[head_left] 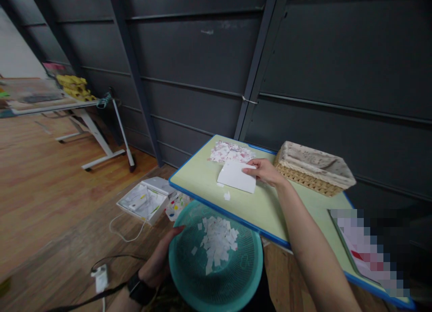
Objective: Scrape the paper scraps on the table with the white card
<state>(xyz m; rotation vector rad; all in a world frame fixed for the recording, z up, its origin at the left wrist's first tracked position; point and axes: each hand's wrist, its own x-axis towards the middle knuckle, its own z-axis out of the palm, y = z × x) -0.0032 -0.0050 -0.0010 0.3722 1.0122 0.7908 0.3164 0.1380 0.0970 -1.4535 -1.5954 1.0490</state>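
Observation:
My right hand (pixel 266 170) pinches a white card (pixel 238 177) by its right side, thumb on top. The card lies low over the green tabletop (pixel 195 172), its far edge against a pile of small white and pinkish paper scraps (pixel 232 151). A few loose bits (pixel 227 196) lie in front of it. Below the table's near edge, my left hand (pixel 164 253) grips the left rim of a teal plastic basket (pixel 245 271). Torn white paper pieces (pixel 218 240) are heaped inside. The left fingers are partly hidden at the rim.
A fabric-lined wicker basket (pixel 310 175) stands at the table's back right, and a pixelated flat item (pixel 364 249) lies at the right end. An open white box (pixel 145 199) and a white plug (pixel 100 278) with cords are on the floor, left. Dark panels (pixel 195 55) rise behind.

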